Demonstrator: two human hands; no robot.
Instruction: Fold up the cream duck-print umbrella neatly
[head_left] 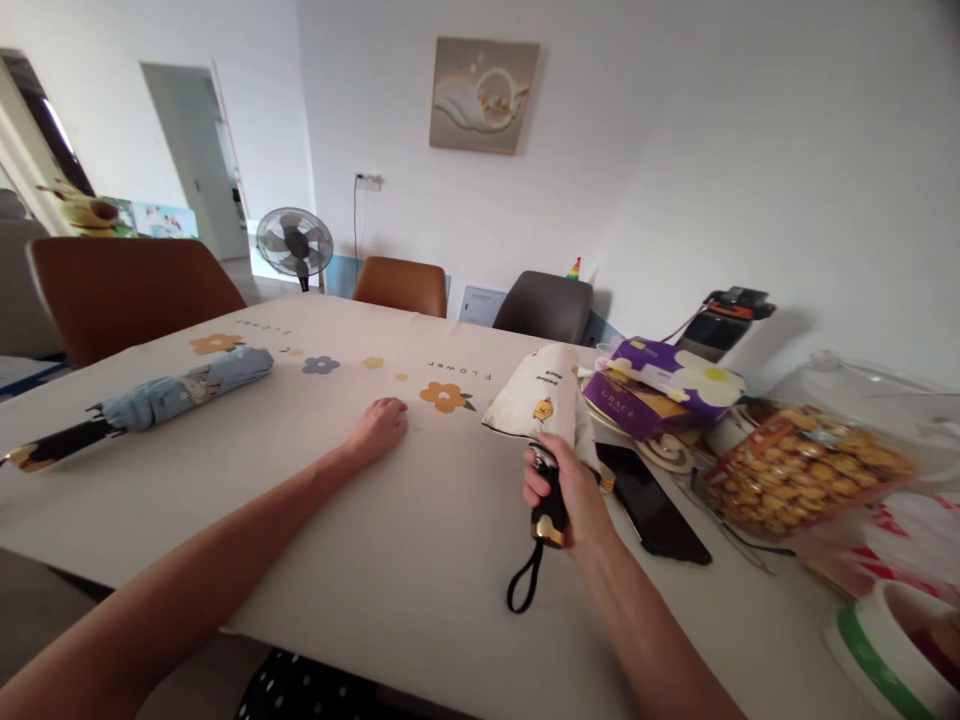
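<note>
My right hand (574,493) is closed round the black handle of a folded cream umbrella (541,392). The umbrella has a small yellow duck print, loose fabric and a gold-coloured handle end, from which a black wrist loop hangs. My left hand (377,430) rests on the tablecloth with nothing in it, its fingers loosely bent and partly apart. At the left lies a second folded umbrella (187,392), light blue with a black and gold handle, untouched by either hand.
Right of the cream umbrella lie a black phone (654,503), a purple tissue pack (667,372), a bag of round snacks (806,468) and a white-green roll (874,650). Chairs (401,285) line the far side of the flower-printed table (442,520); a fan (295,243) stands behind.
</note>
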